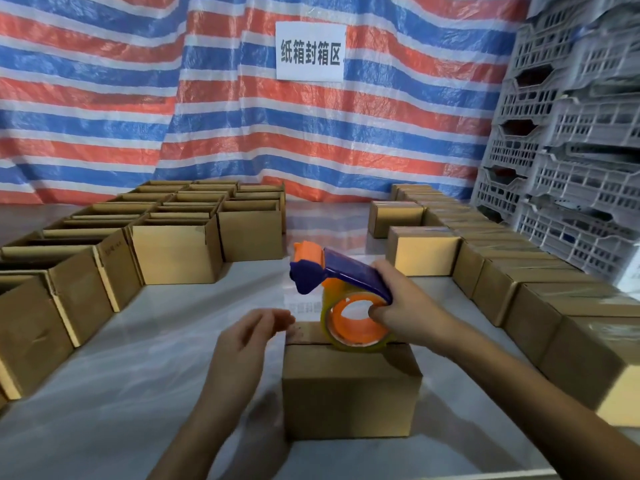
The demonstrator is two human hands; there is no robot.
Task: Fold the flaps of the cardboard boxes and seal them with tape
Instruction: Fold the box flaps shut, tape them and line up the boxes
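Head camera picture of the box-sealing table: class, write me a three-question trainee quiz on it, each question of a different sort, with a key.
1. True or false: the right hand grips the tape dispenser.
2. The open-topped boxes stand on the person's: A) left B) right C) both sides.
3. Fill the gap: the tape roll is held at the top of the closed ___ straight in front of the person.
Key: 1 true; 2 A; 3 box.
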